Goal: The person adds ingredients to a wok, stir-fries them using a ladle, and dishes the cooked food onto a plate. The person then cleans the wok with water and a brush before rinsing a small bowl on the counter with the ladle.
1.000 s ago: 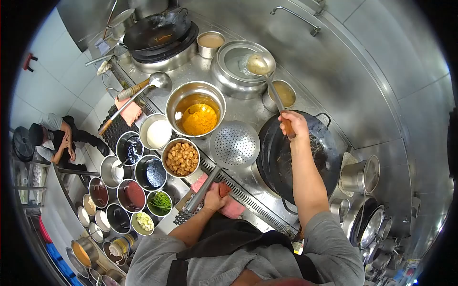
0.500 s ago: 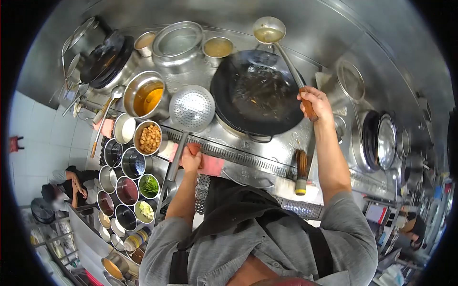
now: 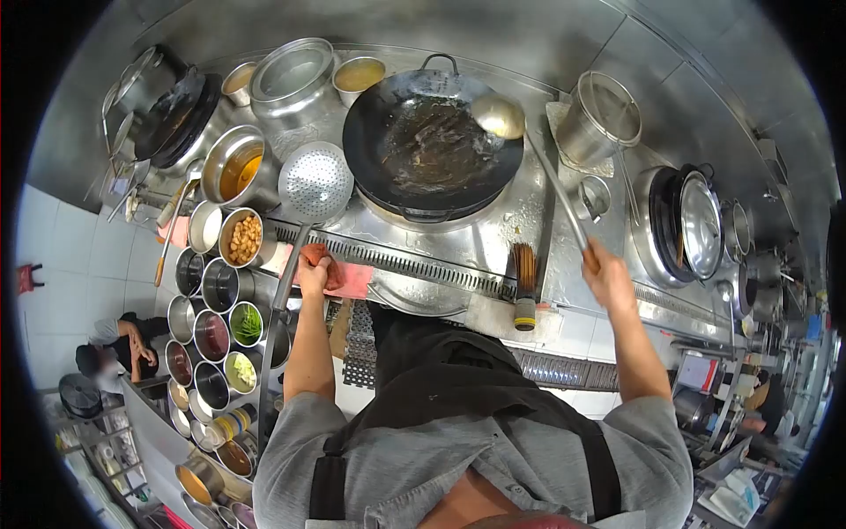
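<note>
Right grip (image 3: pixel 606 271) encloses ladle (image 3: pixel 500 116), bowl forward-left at right rim of wok (image 3: pixel 432 199). Left grip (image 3: pixel 314 275) clasps red cloth (image 3: pixel 334 273) near desk (image 3: pixel 492 227) front edge.

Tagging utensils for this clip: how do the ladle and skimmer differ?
The ladle is solid; the skimmer is full of holes. The ladle's bowl looks smaller than the skimmer's. The ladle's bowl is over the wok; the skimmer's is left of it. Both have long handles.

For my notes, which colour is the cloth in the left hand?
The cloth is dull red; the head view shows it best.
</note>
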Demonstrator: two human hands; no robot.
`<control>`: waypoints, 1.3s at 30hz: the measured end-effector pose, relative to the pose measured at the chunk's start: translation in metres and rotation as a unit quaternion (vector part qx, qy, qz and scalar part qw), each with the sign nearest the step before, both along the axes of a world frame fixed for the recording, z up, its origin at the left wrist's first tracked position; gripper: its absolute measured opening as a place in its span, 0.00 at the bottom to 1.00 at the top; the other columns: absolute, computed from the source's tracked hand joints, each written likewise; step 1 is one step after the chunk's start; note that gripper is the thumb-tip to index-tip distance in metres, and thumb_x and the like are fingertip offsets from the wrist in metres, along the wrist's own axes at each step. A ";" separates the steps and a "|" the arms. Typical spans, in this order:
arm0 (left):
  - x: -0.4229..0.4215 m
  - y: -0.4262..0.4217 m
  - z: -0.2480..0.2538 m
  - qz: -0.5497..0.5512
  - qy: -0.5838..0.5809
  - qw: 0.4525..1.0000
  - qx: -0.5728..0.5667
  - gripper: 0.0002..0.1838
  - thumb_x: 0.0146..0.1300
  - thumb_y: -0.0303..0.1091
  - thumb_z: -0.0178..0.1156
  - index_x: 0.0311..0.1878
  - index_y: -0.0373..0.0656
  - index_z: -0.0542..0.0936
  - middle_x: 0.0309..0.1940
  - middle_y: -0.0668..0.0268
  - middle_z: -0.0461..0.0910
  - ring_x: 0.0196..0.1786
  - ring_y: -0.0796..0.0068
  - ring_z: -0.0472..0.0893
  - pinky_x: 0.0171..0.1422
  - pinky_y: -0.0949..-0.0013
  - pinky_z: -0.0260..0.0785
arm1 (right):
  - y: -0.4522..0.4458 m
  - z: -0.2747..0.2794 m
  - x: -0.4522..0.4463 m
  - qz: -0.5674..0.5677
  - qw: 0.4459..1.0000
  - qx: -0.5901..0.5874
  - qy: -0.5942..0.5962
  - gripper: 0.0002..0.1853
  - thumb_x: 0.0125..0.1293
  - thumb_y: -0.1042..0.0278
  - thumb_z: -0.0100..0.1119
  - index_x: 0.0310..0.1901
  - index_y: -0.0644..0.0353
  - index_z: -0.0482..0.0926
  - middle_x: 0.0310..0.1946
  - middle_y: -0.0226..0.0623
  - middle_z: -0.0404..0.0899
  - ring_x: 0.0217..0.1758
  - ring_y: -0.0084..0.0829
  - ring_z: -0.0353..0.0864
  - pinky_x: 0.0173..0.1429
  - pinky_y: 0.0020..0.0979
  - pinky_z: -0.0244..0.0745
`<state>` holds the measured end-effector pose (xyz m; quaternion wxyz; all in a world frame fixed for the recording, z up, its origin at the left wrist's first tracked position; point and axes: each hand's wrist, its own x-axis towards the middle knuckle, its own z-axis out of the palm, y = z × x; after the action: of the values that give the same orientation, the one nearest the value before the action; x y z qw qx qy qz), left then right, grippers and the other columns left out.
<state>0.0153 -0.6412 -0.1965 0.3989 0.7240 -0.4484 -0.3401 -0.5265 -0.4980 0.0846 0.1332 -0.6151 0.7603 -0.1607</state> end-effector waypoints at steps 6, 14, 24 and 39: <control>-0.032 0.022 0.052 0.028 -0.268 0.944 0.190 0.42 0.48 0.52 0.65 0.64 0.39 0.64 0.56 0.45 0.74 0.59 0.46 0.73 0.65 0.52 0.64 | 0.016 -0.057 0.001 0.130 0.990 -0.006 0.059 0.27 0.56 0.76 0.55 0.61 0.49 0.72 0.33 0.49 0.77 0.32 0.52 0.79 0.38 0.47 0.76; -0.073 0.017 0.085 -0.006 -0.255 0.956 -0.145 0.32 0.49 0.33 0.67 0.57 0.31 0.69 0.54 0.43 0.72 0.58 0.44 0.71 0.62 0.50 0.63 | -0.097 -0.101 0.057 0.136 0.985 0.040 0.101 0.33 0.60 0.74 0.48 0.69 0.46 0.61 0.40 0.55 0.77 0.38 0.54 0.81 0.45 0.48 0.76; -0.215 0.016 0.150 -0.372 -0.363 0.826 -0.218 0.37 0.49 0.33 0.59 0.66 0.37 0.63 0.62 0.56 0.67 0.70 0.56 0.60 0.71 0.38 0.48 | -0.090 -0.090 0.107 -0.023 0.981 0.077 -0.174 0.34 0.61 0.71 0.51 0.70 0.54 0.59 0.35 0.51 0.79 0.28 0.40 0.81 0.36 0.40 0.77; -0.210 0.000 0.138 -0.412 -0.334 0.830 -0.173 0.37 0.48 0.33 0.65 0.62 0.33 0.64 0.65 0.49 0.61 0.68 0.49 0.62 0.73 0.46 0.49 | -0.049 -0.121 0.120 -0.017 0.941 -0.007 -0.338 0.30 0.62 0.60 0.53 0.65 0.60 0.65 0.32 0.54 0.80 0.35 0.48 0.82 0.43 0.41 0.77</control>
<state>-0.1949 -0.6410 -0.0590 0.1663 0.4608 -0.8624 -0.1278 -0.4062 -0.5466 -0.0362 0.3757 -0.5122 0.6798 -0.3666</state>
